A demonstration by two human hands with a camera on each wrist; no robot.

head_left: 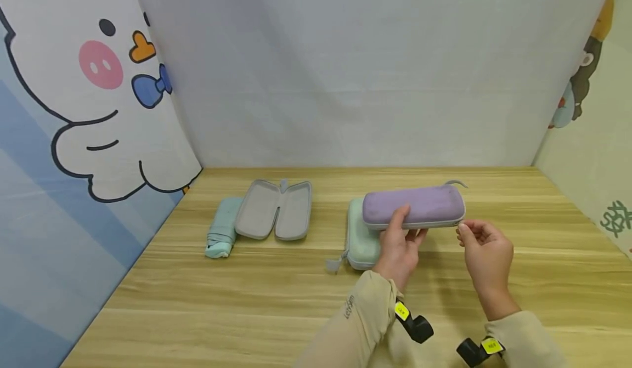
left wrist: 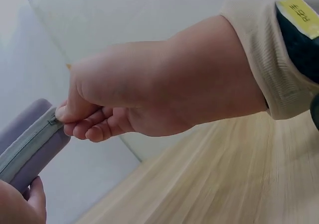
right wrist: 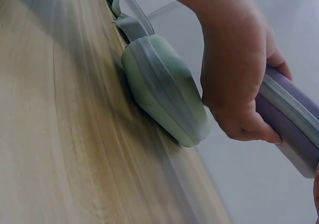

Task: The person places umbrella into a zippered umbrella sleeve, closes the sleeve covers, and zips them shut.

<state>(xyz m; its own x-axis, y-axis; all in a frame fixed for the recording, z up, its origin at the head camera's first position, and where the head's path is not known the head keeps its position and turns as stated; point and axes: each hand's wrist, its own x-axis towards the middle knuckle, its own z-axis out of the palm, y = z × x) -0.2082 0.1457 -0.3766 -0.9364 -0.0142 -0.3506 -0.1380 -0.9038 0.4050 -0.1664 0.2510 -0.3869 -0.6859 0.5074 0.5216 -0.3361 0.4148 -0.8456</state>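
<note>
Above the table, my left hand (head_left: 397, 253) grips a purple zippered case (head_left: 415, 206) from below, its thumb along the near side. The case looks closed, with a pale zipper band round its edge and a grey loop at its far right corner. At the right end, my right hand (head_left: 489, 253) pinches the zipper's small pull (left wrist: 54, 118) between thumb and finger, the other fingers curled. Partly hidden behind the left hand and purple case, a mint green zippered case (head_left: 362, 242) lies on the table, its grey tab pointing left.
To the left, a grey-lined case (head_left: 259, 211) lies spread open on the wooden table (head_left: 197, 313). Against its left side lies a teal folded bundle (head_left: 226, 222) wrapped with a band. A pale cloth wall (head_left: 345, 72) stands behind the table, with printed cloths at both sides.
</note>
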